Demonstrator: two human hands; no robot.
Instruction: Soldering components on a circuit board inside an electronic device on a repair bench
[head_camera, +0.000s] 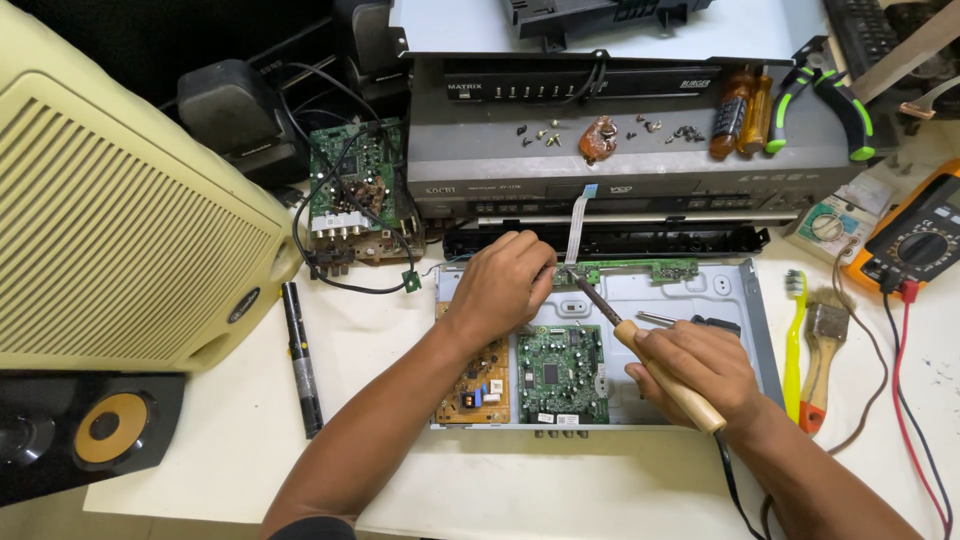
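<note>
Over the opened player chassis (762, 330) on the counter (560, 490): right hand (700, 372) clamped on a soldering iron (640, 345) by its wooden handle, tip at the narrow green circuit board (630, 270); left hand (503, 283) pinching that board's end. Light, thin, likely fragile; best held by edges.

At the centre of the frame, the right hand (700, 370) grips a wooden-handled soldering iron (645, 350), its tip touching a narrow green strip circuit board (640, 268) at the back edge of an open grey metal chassis (760, 320). The left hand (505, 280) is closed on the strip's left end. Inside the chassis lie a square green circuit board (560, 375) and a yellowish power board (475, 395). At right sit a yellow toothbrush (793, 340) and an orange multimeter (915, 240).
</note>
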